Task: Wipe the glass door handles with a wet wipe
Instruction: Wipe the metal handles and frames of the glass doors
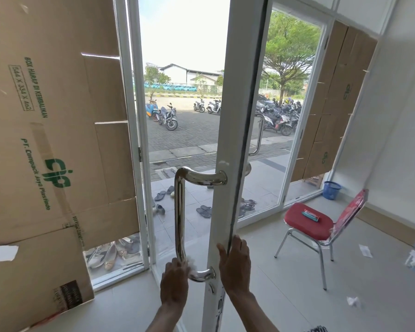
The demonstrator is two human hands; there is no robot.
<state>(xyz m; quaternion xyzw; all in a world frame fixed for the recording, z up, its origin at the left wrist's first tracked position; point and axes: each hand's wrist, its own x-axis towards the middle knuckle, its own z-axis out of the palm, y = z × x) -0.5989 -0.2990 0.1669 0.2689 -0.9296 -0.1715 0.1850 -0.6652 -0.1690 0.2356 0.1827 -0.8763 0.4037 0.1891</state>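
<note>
- 2 hands at work, both at 6 o'clock of the view, low on an open white-framed glass door [223, 116].
- Left hand [175, 281]: fingers curled tight round a white wet wipe [191, 264], wrapping it onto the bottom bend of the chrome handle [179, 212]. Prob. so the wipe rubs all round the tube.
- Right hand [235, 264]: at 3 o'clock of the left hand, thumb on the near face, fingers over the door's edge, pinching it. Likely to stop the door swinging w/ each rub.
- Handles: 2 in view. The 2nd handle [259, 135] shows thru glass at 1 o'clock of the 1st, untouched; can't tell which leaf it's on.
- Wipes: 1 in hand. 1 flat pack [311, 214], prob. the supply, lies on 1 red chair [297, 219] at 3 o'clock, near the door.
- 1 blue basket [331, 190] at 2 o'clock, by the wall.
- Cardboard sheets [46, 116] cover panes at 9 and 2 o'clock, prob. to block sun; exact no. unclear.
- Sandals lie outside past the sill; too jumbled to count.
</note>
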